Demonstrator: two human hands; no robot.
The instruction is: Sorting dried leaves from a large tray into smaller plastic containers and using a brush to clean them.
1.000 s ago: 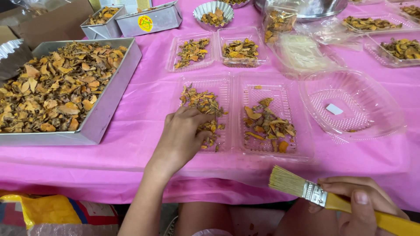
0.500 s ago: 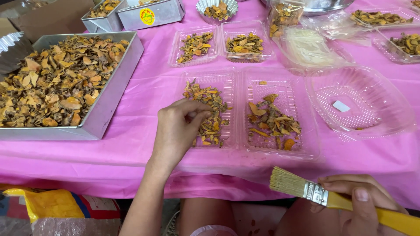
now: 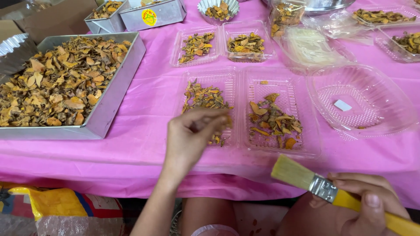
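Here the left hand [image 3: 188, 140] hangs over the near edge of a clear plastic tray [image 3: 209, 107] that holds dried orange-brown slices, its fingers pinched narrow together over the tray's near end; whether a slice sits in that grip cannot be told, as the fingers are blurred. The right hand [image 3: 367, 203] rests low at the near right, below the bench [image 3: 148, 109] edge, its grip closed around the yellow handle of a flat paintbrush [image 3: 306, 179], whose pale bristles point up and left toward the bench's front edge.

Just beside the first tray, to its right and touching along their long sides, lies a second clear tray [image 3: 280, 87] with a looser scatter of slices. Right of that sits a wide clear tub [image 3: 372, 118], nearly bare, with a small white scrap on its floor. A large metal pan [image 3: 127, 78] heaped with the same slices fills the left of the bench, its near corner close to the front edge. Between the pan and the first tray runs a strip of bare pink cloth, and a narrow strip lies along the front edge.
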